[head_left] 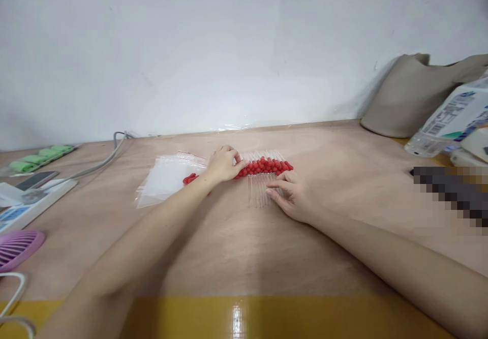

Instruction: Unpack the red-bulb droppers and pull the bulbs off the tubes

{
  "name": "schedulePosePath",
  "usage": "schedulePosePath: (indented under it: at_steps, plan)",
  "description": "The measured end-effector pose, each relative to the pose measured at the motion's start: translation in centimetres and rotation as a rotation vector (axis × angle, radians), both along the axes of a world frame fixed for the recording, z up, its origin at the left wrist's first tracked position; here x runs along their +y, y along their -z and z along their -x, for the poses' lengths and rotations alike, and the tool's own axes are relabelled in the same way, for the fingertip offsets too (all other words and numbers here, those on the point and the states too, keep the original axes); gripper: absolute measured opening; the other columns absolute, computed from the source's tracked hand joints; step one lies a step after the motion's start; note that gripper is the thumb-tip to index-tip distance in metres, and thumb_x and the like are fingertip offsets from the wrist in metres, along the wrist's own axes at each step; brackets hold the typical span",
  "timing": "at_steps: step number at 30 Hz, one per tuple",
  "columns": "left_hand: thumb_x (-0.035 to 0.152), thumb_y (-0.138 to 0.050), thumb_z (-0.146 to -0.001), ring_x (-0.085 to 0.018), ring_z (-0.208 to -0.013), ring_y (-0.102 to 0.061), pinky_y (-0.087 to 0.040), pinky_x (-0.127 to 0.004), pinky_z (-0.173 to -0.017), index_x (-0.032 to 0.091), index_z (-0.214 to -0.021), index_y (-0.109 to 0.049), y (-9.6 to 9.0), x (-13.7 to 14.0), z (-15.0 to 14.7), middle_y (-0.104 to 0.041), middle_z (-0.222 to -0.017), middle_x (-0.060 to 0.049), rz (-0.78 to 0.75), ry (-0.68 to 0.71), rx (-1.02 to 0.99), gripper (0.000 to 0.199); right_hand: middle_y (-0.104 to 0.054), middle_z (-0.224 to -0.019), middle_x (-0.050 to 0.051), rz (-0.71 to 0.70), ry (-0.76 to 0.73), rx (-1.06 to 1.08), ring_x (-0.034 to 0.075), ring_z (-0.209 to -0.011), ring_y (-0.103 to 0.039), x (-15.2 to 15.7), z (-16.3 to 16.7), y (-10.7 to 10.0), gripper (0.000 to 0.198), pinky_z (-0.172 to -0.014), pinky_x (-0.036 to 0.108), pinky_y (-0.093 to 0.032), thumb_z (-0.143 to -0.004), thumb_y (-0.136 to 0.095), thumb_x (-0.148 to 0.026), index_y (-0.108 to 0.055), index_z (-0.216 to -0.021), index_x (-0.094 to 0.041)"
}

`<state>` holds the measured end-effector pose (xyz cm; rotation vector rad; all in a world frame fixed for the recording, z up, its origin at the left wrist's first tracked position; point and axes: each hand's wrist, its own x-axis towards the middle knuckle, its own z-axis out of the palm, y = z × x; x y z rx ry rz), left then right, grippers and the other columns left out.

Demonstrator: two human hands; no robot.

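Clear, slender tubes with red, rounded caps (269, 165) lie in a close row mid-way across the brown-covered tabletop (244, 263), between the two hands. Left hand (223, 163): fingers bent, at the row's left end; cannot tell whether anything is pinched. Right hand (293, 195): thumb and forefinger slightly parted beside the near-side tubes; hold unclear. Translucent white plastic bags (162, 179) lie left of the left hand.

Red-ended clear tubes (267, 165) lie side by side.

Open tabletop (229, 257) nearside, red beads (269, 165) beyond
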<state>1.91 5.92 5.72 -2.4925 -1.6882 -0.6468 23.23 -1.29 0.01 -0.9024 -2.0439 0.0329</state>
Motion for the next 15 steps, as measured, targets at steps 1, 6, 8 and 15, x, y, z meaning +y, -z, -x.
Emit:
schedulePosePath:
  at_steps: [1, 6, 8, 15]
  plan:
    - [0.045, -0.056, -0.074, -0.026, -0.098, -0.049, -0.039, -0.04, -0.087, 0.018, -0.069, -0.061, 0.1, 0.2, -0.1, -0.056, -0.094, -0.008, 0.015, -0.007, -0.01, 0.028, -0.054, -0.075, 0.004, -0.001, -0.002, 0.0, 0.016, -0.075, -0.05, 0.0, 0.0, 0.0, 0.017, -0.073, 0.035, -0.038, -0.082, -0.053, -0.031, -0.064, -0.084, -0.019]
    - [0.039, -0.059, -0.071, -0.025, -0.098, -0.052, -0.04, -0.037, -0.088, 0.017, -0.064, -0.062, 0.5, 0.4, -0.5, -0.058, -0.096, -0.008, 0.025, -0.065, -0.097, 0.023, -0.055, -0.076, 0.004, -0.005, -0.008, -0.008, 0.016, -0.074, -0.051, 0.0, 0.2, 0.0, 0.015, -0.073, 0.035, -0.039, -0.082, -0.053, -0.029, -0.064, -0.084, -0.019]
    - [0.037, -0.058, -0.072, -0.026, -0.098, -0.053, -0.041, -0.037, -0.088, 0.016, -0.065, -0.062, 0.4, 0.2, -0.5, -0.059, -0.098, -0.01, 0.004, -0.118, -0.15, 0.023, -0.055, -0.076, 0.004, -0.012, -0.004, -0.008, 0.016, -0.074, -0.051, 0.0, 0.2, 0.0, 0.014, -0.074, 0.036, -0.039, -0.081, -0.053, -0.028, -0.064, -0.084, -0.019]
    - [0.037, -0.058, -0.075, -0.02, -0.091, -0.058, -0.045, -0.032, -0.082, 0.017, -0.074, -0.062, -0.2, -4.2, 2.0, -0.062, -0.099, -0.005, -0.114, -0.036, -0.405, 0.02, -0.055, -0.09, 0.008, -0.042, 0.045, 0.072, 0.019, -0.085, -0.053, -0.2, 0.2, -0.2, 0.025, -0.077, 0.037, -0.045, -0.081, -0.052, -0.028, -0.058, -0.103, -0.019]
